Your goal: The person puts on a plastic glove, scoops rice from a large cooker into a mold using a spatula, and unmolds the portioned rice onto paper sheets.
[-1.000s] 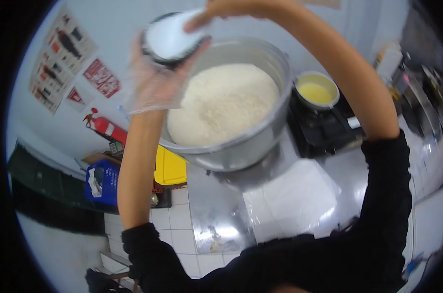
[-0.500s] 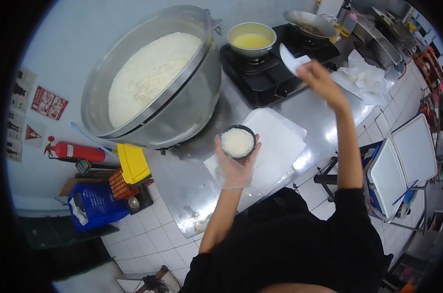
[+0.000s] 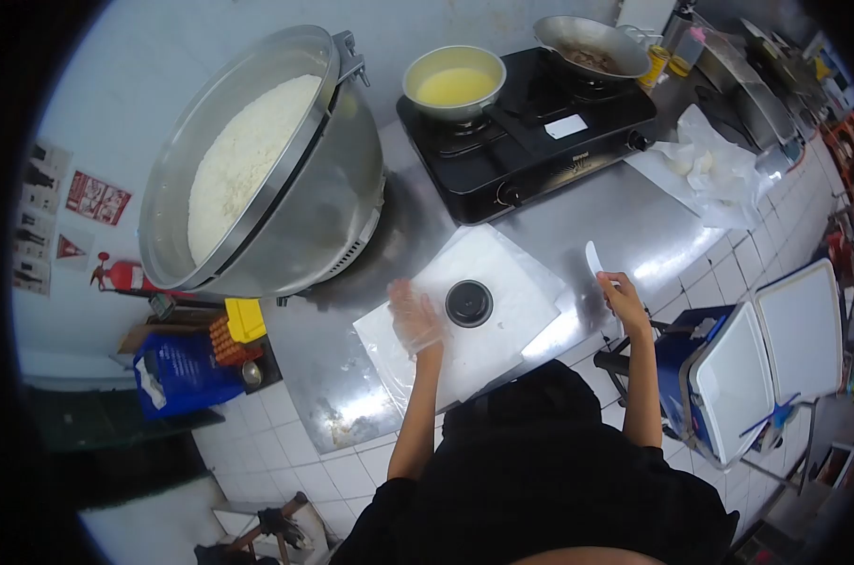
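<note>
Black bowl (image 3: 469, 303) beside left grip (image 3: 415, 319).

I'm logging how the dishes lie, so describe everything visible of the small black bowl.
The small black bowl is round, smooth and glossy, plastic by its look, with a ring on its base. It sits upside down on white sheets over the metal table. The left hand, in a clear glove, is close beside it, apparently not touching. Its inside is hidden.
</note>
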The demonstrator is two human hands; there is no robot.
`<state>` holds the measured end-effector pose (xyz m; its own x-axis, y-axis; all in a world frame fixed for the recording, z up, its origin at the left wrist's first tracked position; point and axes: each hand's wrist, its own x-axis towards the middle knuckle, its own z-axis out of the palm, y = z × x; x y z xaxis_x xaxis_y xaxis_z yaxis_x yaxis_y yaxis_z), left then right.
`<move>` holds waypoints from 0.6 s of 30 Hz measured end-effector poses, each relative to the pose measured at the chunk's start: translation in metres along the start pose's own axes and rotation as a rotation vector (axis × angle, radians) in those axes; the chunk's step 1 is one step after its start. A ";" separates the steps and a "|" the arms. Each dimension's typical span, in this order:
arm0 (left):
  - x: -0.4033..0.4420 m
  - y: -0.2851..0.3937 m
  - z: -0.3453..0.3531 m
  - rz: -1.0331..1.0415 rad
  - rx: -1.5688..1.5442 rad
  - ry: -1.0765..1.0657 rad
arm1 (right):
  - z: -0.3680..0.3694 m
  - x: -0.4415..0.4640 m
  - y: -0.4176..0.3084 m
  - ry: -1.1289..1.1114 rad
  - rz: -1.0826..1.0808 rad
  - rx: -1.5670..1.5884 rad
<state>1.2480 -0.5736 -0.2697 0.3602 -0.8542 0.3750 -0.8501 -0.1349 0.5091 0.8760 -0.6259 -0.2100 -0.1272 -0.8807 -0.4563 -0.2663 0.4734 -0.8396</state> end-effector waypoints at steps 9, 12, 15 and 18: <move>-0.014 0.013 -0.008 -0.304 -0.080 -0.126 | 0.026 0.047 -0.023 -0.241 -0.128 -0.118; -0.008 0.006 -0.002 -0.249 0.277 -0.214 | 0.052 0.051 -0.033 -0.301 -0.190 -0.104; -0.005 0.003 -0.010 -0.308 0.025 -0.038 | 0.068 0.042 -0.047 -0.365 -0.245 -0.177; -0.002 -0.001 -0.011 -0.505 -0.236 0.009 | 0.095 0.055 -0.005 -0.145 -0.526 -0.355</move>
<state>1.2521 -0.5657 -0.2621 0.7047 -0.7081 0.0458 -0.4626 -0.4095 0.7863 0.9606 -0.6756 -0.2587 0.2296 -0.9710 -0.0664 -0.5607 -0.0762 -0.8245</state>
